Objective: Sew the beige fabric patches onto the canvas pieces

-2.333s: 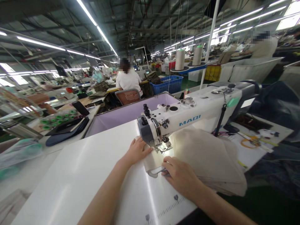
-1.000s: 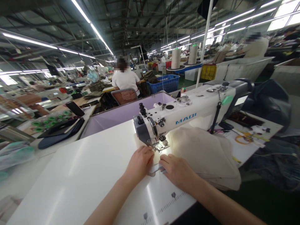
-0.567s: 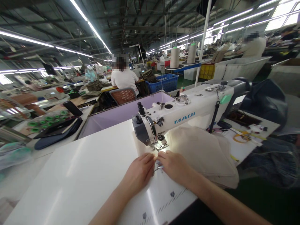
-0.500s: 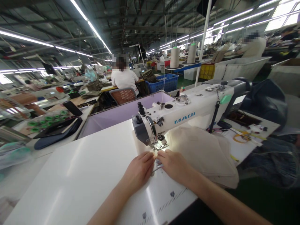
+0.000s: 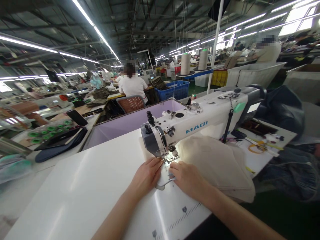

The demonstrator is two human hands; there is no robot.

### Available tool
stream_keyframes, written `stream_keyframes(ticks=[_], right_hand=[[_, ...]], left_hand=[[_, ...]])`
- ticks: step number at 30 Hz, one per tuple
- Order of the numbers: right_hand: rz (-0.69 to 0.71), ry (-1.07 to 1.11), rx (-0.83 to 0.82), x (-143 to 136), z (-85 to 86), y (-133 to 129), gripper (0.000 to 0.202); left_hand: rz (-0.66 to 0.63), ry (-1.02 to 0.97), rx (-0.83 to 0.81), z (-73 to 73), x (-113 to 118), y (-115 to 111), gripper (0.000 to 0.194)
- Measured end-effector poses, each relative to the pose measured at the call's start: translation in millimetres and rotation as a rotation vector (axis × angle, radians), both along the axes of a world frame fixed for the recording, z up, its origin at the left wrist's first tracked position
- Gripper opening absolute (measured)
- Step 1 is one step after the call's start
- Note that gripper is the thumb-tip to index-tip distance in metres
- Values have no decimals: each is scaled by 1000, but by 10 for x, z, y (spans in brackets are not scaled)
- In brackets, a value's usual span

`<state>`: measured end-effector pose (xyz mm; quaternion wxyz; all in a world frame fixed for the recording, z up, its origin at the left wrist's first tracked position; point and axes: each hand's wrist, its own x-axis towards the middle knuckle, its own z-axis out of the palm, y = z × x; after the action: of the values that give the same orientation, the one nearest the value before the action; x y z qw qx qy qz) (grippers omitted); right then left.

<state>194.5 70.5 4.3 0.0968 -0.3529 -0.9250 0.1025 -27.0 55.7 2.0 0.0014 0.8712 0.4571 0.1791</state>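
A white sewing machine (image 5: 195, 125) stands on the white table (image 5: 82, 190), its needle area lit. My left hand (image 5: 148, 173) is just left of the presser foot (image 5: 172, 157), fingers pressed together near the needle; whatever they pinch is too small to make out. Just right of and below the foot is my right hand (image 5: 186, 175), its fingers curled round a small metallic tool that is mostly hidden. Beige cloth (image 5: 215, 160) lies under the machine arm, to the right of my right hand.
Behind the table is a lilac-lined bin (image 5: 117, 128). A person in white (image 5: 132, 85) sits beyond it, near a blue basket (image 5: 172, 90). Thread cones (image 5: 185, 64) stand behind the machine. Orange-handled scissors (image 5: 257, 146) lie at the right; green-ended spools (image 5: 50, 128) are at the left.
My hands have moved apart; the small pale piece between their fingertips no longer shows there. My left hand has shifted slightly left and up. The view has shifted slightly.
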Motion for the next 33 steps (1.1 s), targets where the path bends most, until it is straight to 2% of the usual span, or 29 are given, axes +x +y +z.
stream_keyframes(ticks=[7, 15, 19, 23, 28, 33], right_hand=[[-5, 23, 1, 3, -28, -2, 13], [-27, 52, 3, -5, -77, -8, 12], [-35, 66, 4, -8, -76, -17, 11], [-48, 73, -7, -1, -59, -20, 12], [-81, 86, -57, 52, -22, -40, 16], [-26, 202, -93, 94, 0, -125, 22]], left_hand=[[61, -8, 26, -121, -25, -28, 34], [99, 55, 14, -111, -25, -27, 34], [152, 106, 23, -118, -23, -31, 34], [212, 129, 17, -63, 25, -47, 33], [259, -4, -51, -9, 153, -138, 25], [163, -101, -131, -105, 274, -265, 26]])
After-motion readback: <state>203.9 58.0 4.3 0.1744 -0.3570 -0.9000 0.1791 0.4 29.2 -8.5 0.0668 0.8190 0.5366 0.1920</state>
